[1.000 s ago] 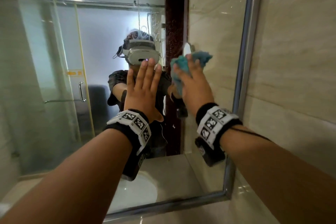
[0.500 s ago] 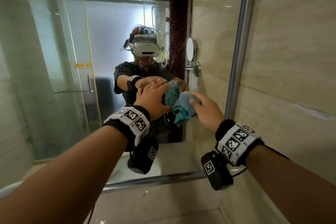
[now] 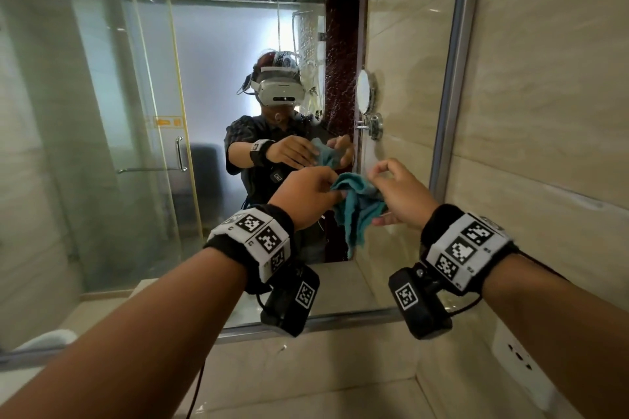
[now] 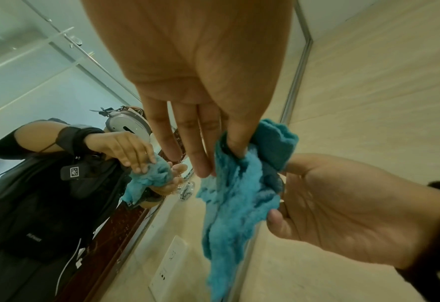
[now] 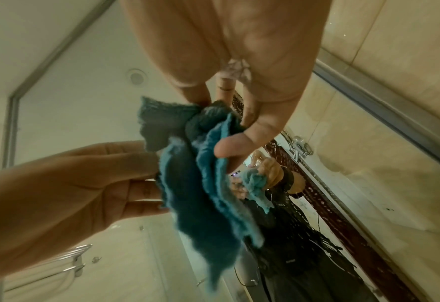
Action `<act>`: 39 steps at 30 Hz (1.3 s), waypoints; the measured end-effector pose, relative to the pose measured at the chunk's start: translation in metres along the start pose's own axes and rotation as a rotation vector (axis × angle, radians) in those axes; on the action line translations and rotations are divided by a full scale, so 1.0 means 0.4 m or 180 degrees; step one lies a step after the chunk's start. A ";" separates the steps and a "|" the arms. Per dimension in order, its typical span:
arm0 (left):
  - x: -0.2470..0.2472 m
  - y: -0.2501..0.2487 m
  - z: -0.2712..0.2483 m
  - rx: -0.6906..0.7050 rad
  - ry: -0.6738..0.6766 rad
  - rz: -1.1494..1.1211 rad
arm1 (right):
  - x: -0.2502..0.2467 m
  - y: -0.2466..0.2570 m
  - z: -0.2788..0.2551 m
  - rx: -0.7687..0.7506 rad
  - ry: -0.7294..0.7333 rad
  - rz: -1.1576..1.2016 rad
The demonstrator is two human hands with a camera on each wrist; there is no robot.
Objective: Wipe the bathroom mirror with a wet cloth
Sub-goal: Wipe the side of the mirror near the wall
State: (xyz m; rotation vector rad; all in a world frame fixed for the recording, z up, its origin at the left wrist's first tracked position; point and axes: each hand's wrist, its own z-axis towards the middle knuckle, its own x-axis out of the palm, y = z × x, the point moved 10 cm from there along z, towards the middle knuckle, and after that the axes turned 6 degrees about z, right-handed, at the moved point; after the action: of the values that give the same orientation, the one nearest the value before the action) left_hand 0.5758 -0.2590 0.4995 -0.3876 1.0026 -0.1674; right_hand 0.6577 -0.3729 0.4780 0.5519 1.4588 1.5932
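The left hand pinches the upper edge of the teal cloth between thumb and curled forefinger; in the left wrist view its other fingers run nearly straight beside the fabric. The right hand, at 3 o'clock of the cloth, also has hold of it: in the right wrist view the thumb presses a fold from the front and the fingertips tuck in behind, while in the head view its forefinger arches up clear of the fabric. So both hands are clamped on the one cloth, held in the air between them, and neither it nor they touch the glass. The cloth is bunched at the top and hangs in a ragged tail toward 6 o'clock.

Beyond the hands stands the bathroom mirror, with a metal frame running up its right side and along the bottom. Water droplets speckle the glass near 12 o'clock of the cloth. The reflection shows the person with a headset, a glass shower door at 9 o'clock, and a small round mirror on a wall bracket at 1 o'clock. Beige marble tile covers the wall at 3 o'clock, and a white wall socket sits at 5 o'clock. A pale worktop lies below the frame.
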 end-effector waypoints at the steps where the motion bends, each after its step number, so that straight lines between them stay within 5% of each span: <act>1: -0.005 0.005 0.000 -0.0034 -0.0036 -0.0011 | 0.011 -0.008 -0.009 0.0131 0.0163 0.0116; 5: -0.015 0.008 -0.004 -0.0078 -0.0059 0.0051 | 0.056 -0.024 -0.045 0.0355 0.0852 -0.0048; 8: -0.015 0.005 -0.006 -0.0100 -0.0037 0.0080 | 0.051 -0.001 -0.045 -0.0013 0.0720 -0.0511; 12: -0.019 0.016 -0.014 -0.0182 -0.0038 -0.0098 | 0.056 0.010 -0.039 -0.0207 0.0778 -0.0238; 16: 0.012 0.014 -0.030 -0.0125 0.0491 -0.0427 | 0.029 0.032 -0.019 -0.0545 0.0443 -0.0302; 28: 0.067 0.041 -0.078 -0.0472 0.1229 -0.1107 | 0.034 0.015 -0.004 -0.0494 0.0419 0.0019; 36: 0.026 0.080 -0.061 -0.0922 0.0700 -0.1438 | 0.043 0.003 0.005 -0.0496 0.0553 -0.0137; 39: 0.013 0.093 -0.053 -0.0800 0.0523 -0.0839 | 0.056 -0.009 -0.003 -0.0518 0.0784 -0.1035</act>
State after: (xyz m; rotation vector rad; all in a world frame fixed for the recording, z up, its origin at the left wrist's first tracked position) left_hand 0.5591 -0.2314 0.4707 -0.7462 1.1363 -0.3161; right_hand 0.6463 -0.3554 0.4690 0.0202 1.4916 1.5367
